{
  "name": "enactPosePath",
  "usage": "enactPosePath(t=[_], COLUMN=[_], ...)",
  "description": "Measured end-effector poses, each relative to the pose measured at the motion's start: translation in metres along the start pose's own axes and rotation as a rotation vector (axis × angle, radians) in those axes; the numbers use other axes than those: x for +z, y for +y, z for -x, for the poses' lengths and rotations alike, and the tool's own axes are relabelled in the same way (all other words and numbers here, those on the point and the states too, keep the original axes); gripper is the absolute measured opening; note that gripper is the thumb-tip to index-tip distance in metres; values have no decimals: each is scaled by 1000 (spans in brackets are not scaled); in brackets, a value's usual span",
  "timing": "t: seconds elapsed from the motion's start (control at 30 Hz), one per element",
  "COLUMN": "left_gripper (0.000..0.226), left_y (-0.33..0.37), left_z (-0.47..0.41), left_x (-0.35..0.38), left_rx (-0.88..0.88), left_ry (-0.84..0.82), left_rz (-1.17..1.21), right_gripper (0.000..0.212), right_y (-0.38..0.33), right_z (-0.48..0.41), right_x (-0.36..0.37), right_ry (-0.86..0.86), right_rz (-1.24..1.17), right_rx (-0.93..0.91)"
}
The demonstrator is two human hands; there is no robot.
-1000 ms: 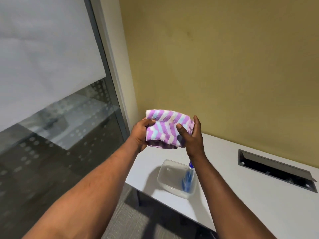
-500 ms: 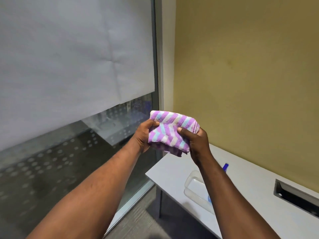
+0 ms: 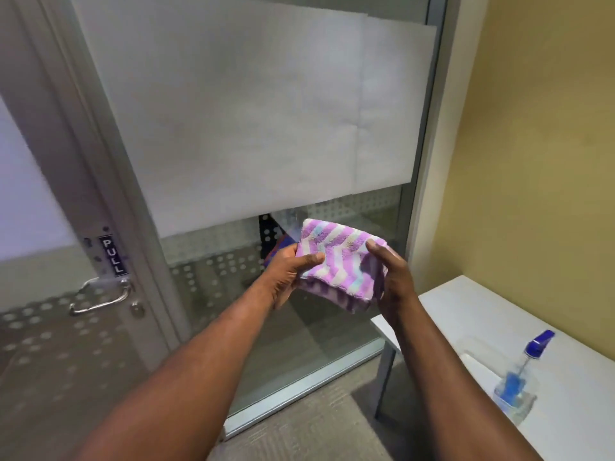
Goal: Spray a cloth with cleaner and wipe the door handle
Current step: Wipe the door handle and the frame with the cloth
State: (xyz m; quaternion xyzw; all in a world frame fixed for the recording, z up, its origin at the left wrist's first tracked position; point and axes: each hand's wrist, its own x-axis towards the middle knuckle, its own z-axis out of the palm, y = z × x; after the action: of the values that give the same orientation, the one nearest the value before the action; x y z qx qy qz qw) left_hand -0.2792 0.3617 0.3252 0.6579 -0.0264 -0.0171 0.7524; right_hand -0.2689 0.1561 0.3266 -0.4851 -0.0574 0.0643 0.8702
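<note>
Your left hand (image 3: 289,273) and right hand (image 3: 392,281) pinch a folded striped cloth (image 3: 339,264) between thumbs and fingers, well right of the door handle (image 3: 100,299).

Landmark: cloth (image 3: 339,264), held mid-view, in front of the glass panel (image 3: 266,128).
Left hand (image 3: 289,277): grips the cloth's left edge, thumb across its front.
Right hand (image 3: 392,284): holds the cloth's right edge, thumb in front.
Door handle (image 3: 100,299): well left of the cloth and slightly lower, on the door.
PULL sign (image 3: 113,256): left of the cloth, just above the door handle.
Keyhole (image 3: 137,309): left of the cloth, just below the handle's right end.
Surface (image 3: 482,314): right of and below the cloth, against the wall (image 3: 532,161).
Spray bottle (image 3: 519,377): well apart, lower right of the cloth, standing in a tub (image 3: 479,371) on the surface.
Floor (image 3: 299,427): below the cloth.
</note>
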Motion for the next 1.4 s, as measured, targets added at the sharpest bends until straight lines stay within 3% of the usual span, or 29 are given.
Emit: enactPosePath(t=[0.17, 0.47, 0.73, 0.87, 1.03, 1.2, 1.3, 1.4], left_gripper=[66, 53, 13, 21, 24, 35, 43, 45], left_y=[14, 35, 30, 30, 31, 57, 79, 102], left_z=[55, 110, 100, 89, 66, 49, 43, 33], left_x=[-64, -174, -281, -329, -384, -419, -443, -473], left_rx=[24, -40, -6, -15, 17, 209, 451, 677], left_ry=[133, 269, 551, 624, 663, 1022, 1157, 1075], left_rz=[9, -37, -525, -559, -612, -670, -1034, -1365], right_gripper=[65, 64, 65, 58, 46, 24, 19, 11], right_y=[26, 99, 179, 210, 237, 250, 261, 274], right_z=[22, 10, -59, -90, -127, -149, -158, -157], right_x=[47, 144, 235, 280, 319, 341, 353, 364], right_ry=[-196, -639, -797, -756, -714, -637, -553, -428], right_rz=[100, 175, 241, 270, 305, 428, 605, 727], right_rx=[238, 482, 620, 691, 694, 586, 336, 77])
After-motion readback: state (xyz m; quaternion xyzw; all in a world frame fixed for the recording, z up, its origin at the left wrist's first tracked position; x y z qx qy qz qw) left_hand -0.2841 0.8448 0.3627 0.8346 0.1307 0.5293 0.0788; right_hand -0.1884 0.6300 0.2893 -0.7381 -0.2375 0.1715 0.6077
